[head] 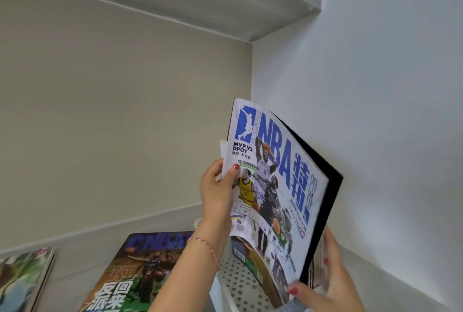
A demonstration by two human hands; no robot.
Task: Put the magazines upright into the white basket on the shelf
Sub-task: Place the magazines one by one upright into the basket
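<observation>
Beige and white walls meet in a corner above a pale shelf, with another shelf board overhead.

From the head camera, the step in hand looks like lowering the white-covered NBA magazine into the white perforated basket, which sits at the shelf's right end, near the side wall. The magazine stands tilted, top leaning left, its lower edge already down inside the basket, with a black-backed magazine close behind it.

The left hand is raised, wrist bent, thumb pressed on the cover's left edge and fingers hidden behind: a pinch on the NBA magazine. The right hand sits low at the basket, thumb on the lower corner of the cover, fingers curled behind the black-backed one, clasping both.

Next, I judge, the bundle must be swung to vertical and let slide to the basket floor without the pages buckling.

Two more wait flat on the shelf: a dark-covered NBA magazine just left of the basket and a green-covered magazine at the far left.
</observation>
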